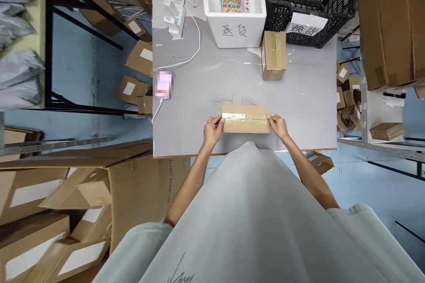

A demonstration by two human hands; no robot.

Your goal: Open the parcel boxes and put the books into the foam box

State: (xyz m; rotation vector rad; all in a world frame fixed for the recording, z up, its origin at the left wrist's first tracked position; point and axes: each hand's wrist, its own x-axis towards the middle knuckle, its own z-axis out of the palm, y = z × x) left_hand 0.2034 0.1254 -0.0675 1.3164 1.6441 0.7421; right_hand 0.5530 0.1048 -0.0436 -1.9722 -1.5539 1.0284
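Observation:
A long brown cardboard box (246, 126) is near the front edge of the grey table (212, 79), with clear tape along the middle of its upper face. At the box's left end, my left hand (213, 131) grips it between thumb and fingers. My right hand (278, 125) pinches the opposite end the same way. The underside of the box is hidden, so I cannot tell whether it rests on the table. Farther back on the right stands a second taped cardboard box (274, 56).
At the back are a white foam bin (237, 32) holding colourful packets and a black plastic crate (310, 4). A power strip (175, 19) and a charging phone (164, 84) lie on the left. A large carton (133, 194) full of boxes stands left of me; shelves flank the table.

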